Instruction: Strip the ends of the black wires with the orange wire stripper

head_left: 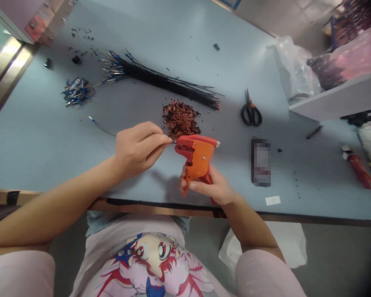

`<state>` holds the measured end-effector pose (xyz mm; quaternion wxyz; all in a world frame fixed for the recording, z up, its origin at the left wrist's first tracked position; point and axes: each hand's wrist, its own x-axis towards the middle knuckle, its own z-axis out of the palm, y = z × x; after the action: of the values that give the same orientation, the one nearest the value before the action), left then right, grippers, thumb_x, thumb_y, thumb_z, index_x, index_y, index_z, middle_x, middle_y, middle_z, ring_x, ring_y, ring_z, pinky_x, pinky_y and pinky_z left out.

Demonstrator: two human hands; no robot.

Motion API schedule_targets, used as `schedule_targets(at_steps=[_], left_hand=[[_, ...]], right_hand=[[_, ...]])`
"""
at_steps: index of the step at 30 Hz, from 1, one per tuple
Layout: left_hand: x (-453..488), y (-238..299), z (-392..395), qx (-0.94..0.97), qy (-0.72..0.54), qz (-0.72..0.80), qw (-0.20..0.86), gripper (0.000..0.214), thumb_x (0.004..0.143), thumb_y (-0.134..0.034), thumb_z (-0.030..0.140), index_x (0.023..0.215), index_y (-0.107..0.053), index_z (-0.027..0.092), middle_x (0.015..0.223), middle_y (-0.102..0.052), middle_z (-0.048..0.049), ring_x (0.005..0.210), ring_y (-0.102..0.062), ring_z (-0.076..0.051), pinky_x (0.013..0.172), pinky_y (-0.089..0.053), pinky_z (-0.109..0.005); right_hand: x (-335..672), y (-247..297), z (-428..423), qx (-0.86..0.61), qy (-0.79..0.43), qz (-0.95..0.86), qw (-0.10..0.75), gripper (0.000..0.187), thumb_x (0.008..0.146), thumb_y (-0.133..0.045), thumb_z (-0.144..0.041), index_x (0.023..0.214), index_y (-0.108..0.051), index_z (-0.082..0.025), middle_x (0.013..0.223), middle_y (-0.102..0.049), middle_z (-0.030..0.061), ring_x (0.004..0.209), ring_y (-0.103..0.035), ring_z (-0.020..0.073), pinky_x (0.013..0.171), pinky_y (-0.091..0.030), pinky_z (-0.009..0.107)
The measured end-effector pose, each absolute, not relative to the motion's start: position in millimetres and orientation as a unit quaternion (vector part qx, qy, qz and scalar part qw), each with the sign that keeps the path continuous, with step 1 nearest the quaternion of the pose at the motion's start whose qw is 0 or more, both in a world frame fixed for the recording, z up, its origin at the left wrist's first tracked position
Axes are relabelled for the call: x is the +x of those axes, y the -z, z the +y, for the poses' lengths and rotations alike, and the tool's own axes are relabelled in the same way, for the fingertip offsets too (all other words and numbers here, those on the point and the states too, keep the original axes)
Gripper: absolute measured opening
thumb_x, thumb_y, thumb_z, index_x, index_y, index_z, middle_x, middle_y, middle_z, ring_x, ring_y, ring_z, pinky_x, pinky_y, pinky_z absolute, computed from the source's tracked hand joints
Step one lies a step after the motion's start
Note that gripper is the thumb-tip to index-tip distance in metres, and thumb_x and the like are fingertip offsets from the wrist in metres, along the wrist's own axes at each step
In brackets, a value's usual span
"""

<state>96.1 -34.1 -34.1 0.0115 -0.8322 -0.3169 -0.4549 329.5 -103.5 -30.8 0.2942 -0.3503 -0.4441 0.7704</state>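
My right hand is wrapped round the handles of an orange and red wire stripper. Its jaws point left. Between thumb and fingertips, my left hand pinches a thin black wire close to those jaws. The wire's other end, tipped with a blue and silver terminal, trails out to the left. Whether the near end sits inside the jaws I cannot tell. Just behind the tool lies a heap of copper and black wire scraps. Farther back rests a bundle of black wires with blue terminals on its left ends.
A pile of blue terminals lies at the left. To the right are black-handled scissors, a blurred dark phone-like object, a white label and a red-handled tool. A shelf with plastic bags juts in there.
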Motion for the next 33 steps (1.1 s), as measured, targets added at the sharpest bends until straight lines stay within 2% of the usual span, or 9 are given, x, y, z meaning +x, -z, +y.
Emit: schedule_targets(at_steps=[5, 12, 25, 30, 33], left_hand=[[97.2, 34.1, -35.7, -0.840, 0.436, -0.322, 0.007, 0.015, 0.092, -0.055, 0.019, 0.085, -0.068, 0.020, 0.076, -0.066, -0.0013, 0.072, -0.062, -0.012, 0.062, -0.047, -0.023], [96.8, 33.9, -35.6, -0.844, 0.444, -0.299, -0.006, 0.009, 0.088, -0.059, 0.015, 0.088, -0.067, 0.018, 0.078, -0.067, -0.0022, 0.072, -0.062, -0.013, 0.060, -0.046, -0.023], [96.6, 34.8, -36.3, -0.848, 0.416, -0.326, -0.012, 0.017, 0.092, -0.053, 0.020, 0.087, -0.069, 0.021, 0.077, -0.067, -0.0019, 0.072, -0.062, -0.012, 0.062, -0.046, -0.023], [96.8, 35.4, -36.2, -0.850, 0.425, -0.310, -0.016, 0.013, 0.091, -0.055, 0.017, 0.088, -0.067, 0.020, 0.080, -0.067, -0.0009, 0.073, -0.062, -0.011, 0.061, -0.045, -0.021], [97.7, 36.0, -36.0, -0.853, 0.427, -0.299, -0.017, 0.011, 0.090, -0.056, 0.015, 0.088, -0.066, 0.020, 0.080, -0.067, -0.0007, 0.073, -0.062, -0.011, 0.062, -0.045, -0.021]], right_hand=[[329.8, 32.4, -103.8, -0.355, -0.765, -0.455, 0.287, 0.021, 0.086, -0.071, -0.026, 0.098, -0.060, -0.014, 0.083, -0.062, 0.0035, 0.069, -0.064, 0.0135, 0.066, -0.058, 0.030], [331.1, 33.9, -104.4, -0.379, -0.759, -0.453, 0.274, 0.021, 0.088, -0.068, -0.031, 0.092, -0.057, -0.014, 0.071, -0.062, 0.0017, 0.059, -0.062, 0.0130, 0.055, -0.057, 0.027], [331.8, 34.1, -103.3, -0.383, -0.750, -0.471, 0.263, 0.022, 0.088, -0.068, -0.034, 0.087, -0.057, -0.015, 0.068, -0.061, 0.0015, 0.057, -0.060, 0.0130, 0.055, -0.055, 0.027], [330.0, 32.0, -105.2, -0.387, -0.742, -0.482, 0.257, 0.030, 0.090, -0.064, -0.040, 0.075, -0.053, -0.016, 0.059, -0.054, -0.0012, 0.051, -0.054, 0.0115, 0.047, -0.049, 0.025], [328.1, 31.3, -106.0, -0.399, -0.741, -0.470, 0.265, 0.036, 0.090, -0.064, -0.043, 0.069, -0.047, -0.018, 0.050, -0.046, -0.0058, 0.041, -0.043, 0.0075, 0.041, -0.043, 0.022]])
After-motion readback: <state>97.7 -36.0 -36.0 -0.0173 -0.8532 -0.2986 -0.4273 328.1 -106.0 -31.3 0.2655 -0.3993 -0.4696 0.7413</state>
